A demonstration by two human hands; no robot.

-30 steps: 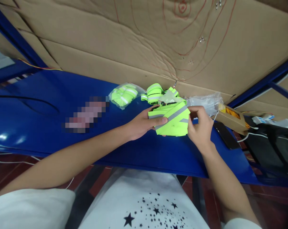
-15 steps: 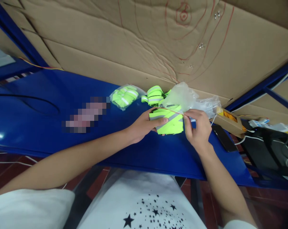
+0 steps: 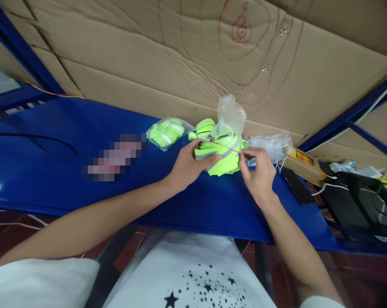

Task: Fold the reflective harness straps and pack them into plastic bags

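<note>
My left hand [image 3: 191, 164] grips the left side of a neon-green bundle of reflective straps [image 3: 223, 160], thumb across its front. A thin red-orange strand [image 3: 223, 146] runs over the top of the bundle. At the strand's right end, my right hand [image 3: 259, 171] pinches it between thumb and fingertips. Just behind the bundle stands a crumpled clear plastic bag [image 3: 231, 114]. Another green strap roll [image 3: 205, 126] lies behind my left hand. Farther left is a clear bag of green straps [image 3: 166, 133].
The blue table [image 3: 193, 209] meets a cardboard panel [image 3: 132, 64] at the back. To the right are clear plastic wrapping [image 3: 272, 146], an open cardboard box [image 3: 305, 164], a dark phone [image 3: 297, 186] and a black bag [image 3: 353, 205]. A blurred patch covers something at left.
Both hands and the bundle have shifted slightly left in view. The clear bag behind the bundle now stands taller and narrower, apart from the wrapping on the right.
</note>
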